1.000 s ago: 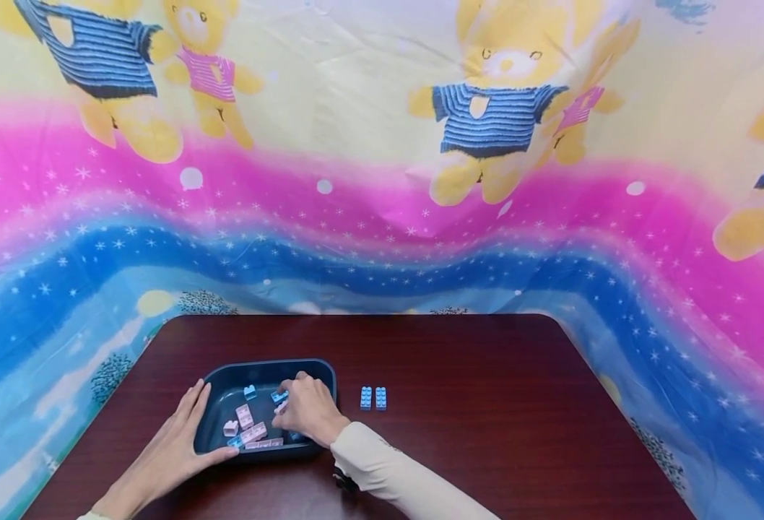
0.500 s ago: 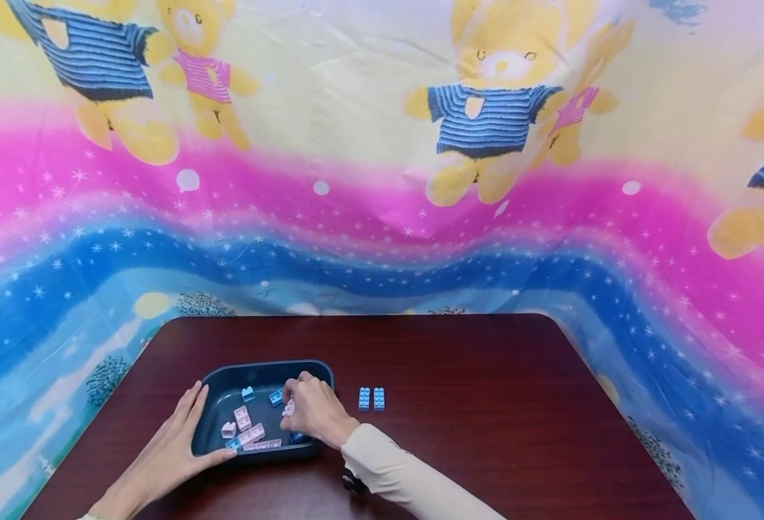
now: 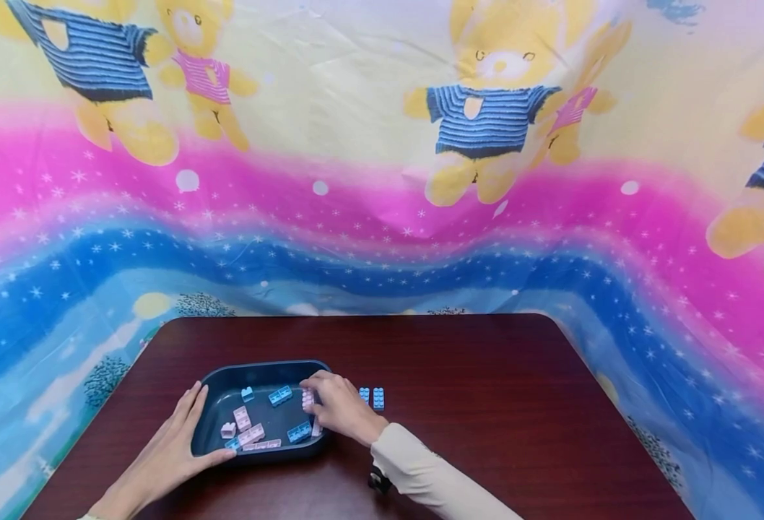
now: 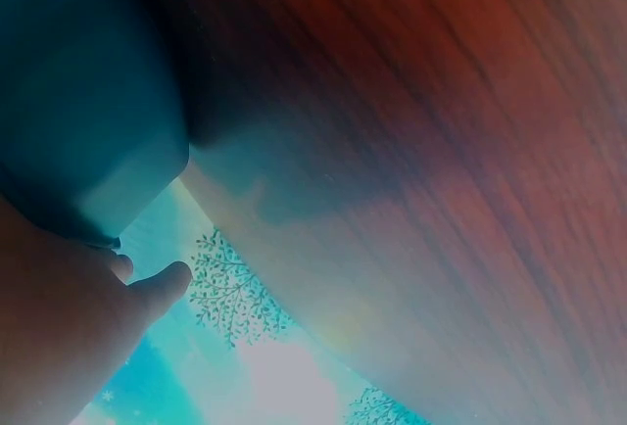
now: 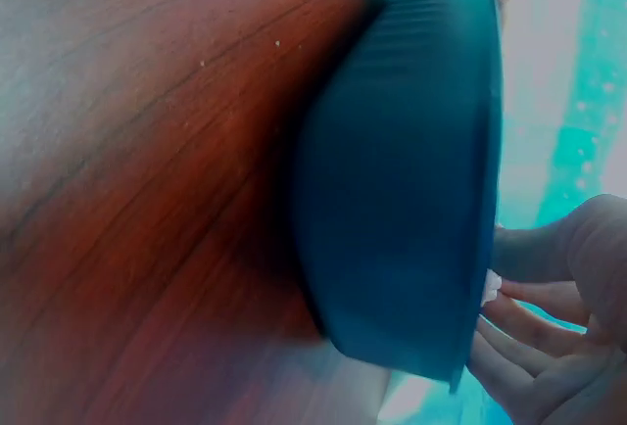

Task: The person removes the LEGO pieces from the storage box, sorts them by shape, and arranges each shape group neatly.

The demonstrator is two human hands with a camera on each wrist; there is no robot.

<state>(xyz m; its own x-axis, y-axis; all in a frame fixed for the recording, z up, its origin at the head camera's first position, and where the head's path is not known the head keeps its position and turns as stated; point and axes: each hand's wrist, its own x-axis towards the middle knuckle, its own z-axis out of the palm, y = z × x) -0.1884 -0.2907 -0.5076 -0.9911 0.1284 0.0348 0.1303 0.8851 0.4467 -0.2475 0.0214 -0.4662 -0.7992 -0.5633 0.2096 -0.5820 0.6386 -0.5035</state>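
A dark tray with pink and blue toy building bricks inside stands on the table. My right hand pinches a pink brick by the tray's right rim; its fingers hide part of it. In the right wrist view a bit of that pink brick shows between the fingertips and the rim. At the tray's left side my left hand rests with straight fingers along the outer wall and the thumb at the front rim. Loose in the tray lie a blue brick, another blue brick and several pink ones.
Two light blue bricks, one of them this brick, stand side by side on the brown table right of the tray; the other is partly behind my right hand. A printed curtain hangs behind the table.
My right hand has picked up a pink brick and moved rightward to the tray's right rim with it. The blue bricks beneath are uncovered. The left hand stays put.
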